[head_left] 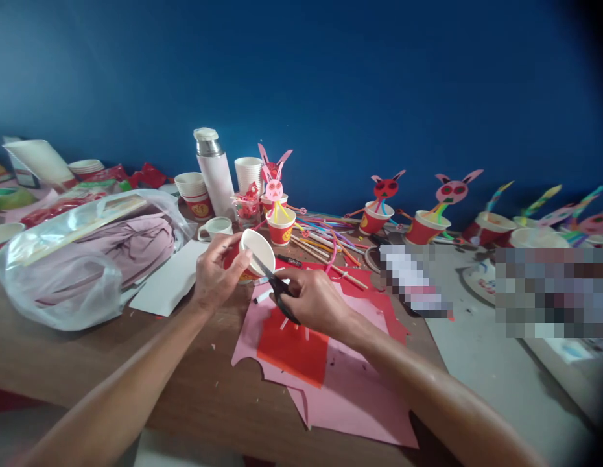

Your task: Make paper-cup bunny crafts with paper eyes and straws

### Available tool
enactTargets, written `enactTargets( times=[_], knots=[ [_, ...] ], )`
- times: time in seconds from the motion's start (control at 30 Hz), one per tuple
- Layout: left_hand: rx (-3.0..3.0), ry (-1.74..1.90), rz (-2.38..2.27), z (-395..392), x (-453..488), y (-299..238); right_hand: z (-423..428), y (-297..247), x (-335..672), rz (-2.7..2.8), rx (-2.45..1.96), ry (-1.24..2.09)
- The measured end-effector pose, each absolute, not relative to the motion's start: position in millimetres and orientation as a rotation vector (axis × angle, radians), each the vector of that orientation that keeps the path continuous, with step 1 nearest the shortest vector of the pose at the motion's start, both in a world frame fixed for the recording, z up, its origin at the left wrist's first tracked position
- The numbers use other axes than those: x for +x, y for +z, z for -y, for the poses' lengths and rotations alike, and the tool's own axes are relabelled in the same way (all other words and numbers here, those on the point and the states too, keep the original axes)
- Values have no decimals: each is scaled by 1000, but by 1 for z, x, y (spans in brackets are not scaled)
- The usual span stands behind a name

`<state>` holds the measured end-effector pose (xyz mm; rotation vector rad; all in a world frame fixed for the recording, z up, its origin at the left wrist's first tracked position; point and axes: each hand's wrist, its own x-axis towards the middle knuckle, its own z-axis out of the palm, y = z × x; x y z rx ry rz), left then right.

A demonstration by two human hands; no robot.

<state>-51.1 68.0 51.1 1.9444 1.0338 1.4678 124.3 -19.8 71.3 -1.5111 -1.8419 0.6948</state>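
Note:
My left hand [218,269] is closed around a red paper cup [259,246], tilted so its white inside faces me. A pair of scissors [283,295] with black handles is gripped in my right hand [314,301]. Its blades reach to the cup's rim, near my left thumb; whether they cut into the wall I cannot tell. Below my hands lie pink paper sheets [360,395] with an orange-red square [292,350] on top. A black marker [288,260] rests just behind the scissors.
Behind stand a thermos [216,175], stacked paper cups [194,194] and a glass mug [216,227]. Paper-cup figures with eared heads [385,188] line the wall. Coloured pipe cleaners [331,227] lie in the middle. A plastic bag [87,272] holding pink cloth is at left.

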Motion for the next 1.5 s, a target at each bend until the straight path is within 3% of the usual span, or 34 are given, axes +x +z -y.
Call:
enactTargets(
  times=[0.1,0.2,0.27,0.43,0.6,0.7,0.87,1.0,1.1,1.23,1.3,1.4,1.5],
  knots=[
    [1977,1474,-1037,-68,-50,48,29,76,118,2083,-1661,168],
    [1992,1479,-1044,-68,-49,47,31,76,116,2135,-1698,54],
    [1981,1475,-1052,-68,-49,47,29,74,118,2035,-1647,298],
    [1948,1470,-1038,-67,-51,51,14,68,129,1483,-1320,1281],
    [1917,1452,-1035,-67,-51,51,8,68,134,1356,-1194,1461],
    [1929,1432,-1055,-67,-50,48,12,69,132,1578,-1379,1180],
    [1967,1453,-1028,-67,-49,46,23,70,125,2067,-1648,202],
    [1984,1460,-1017,-67,-49,45,27,71,120,2210,-1724,-86],
    [1978,1468,-1016,-67,-49,45,24,70,123,2098,-1666,184],
    [1936,1455,-1024,-67,-49,46,13,67,134,1629,-1386,1116],
    [1906,1438,-1038,-66,-50,46,6,64,140,1417,-1215,1401],
    [1883,1416,-1050,-66,-51,46,0,61,143,1275,-1101,1516],
    [1886,1404,-1054,-66,-50,46,3,62,140,1396,-1223,1382]
  ],
)
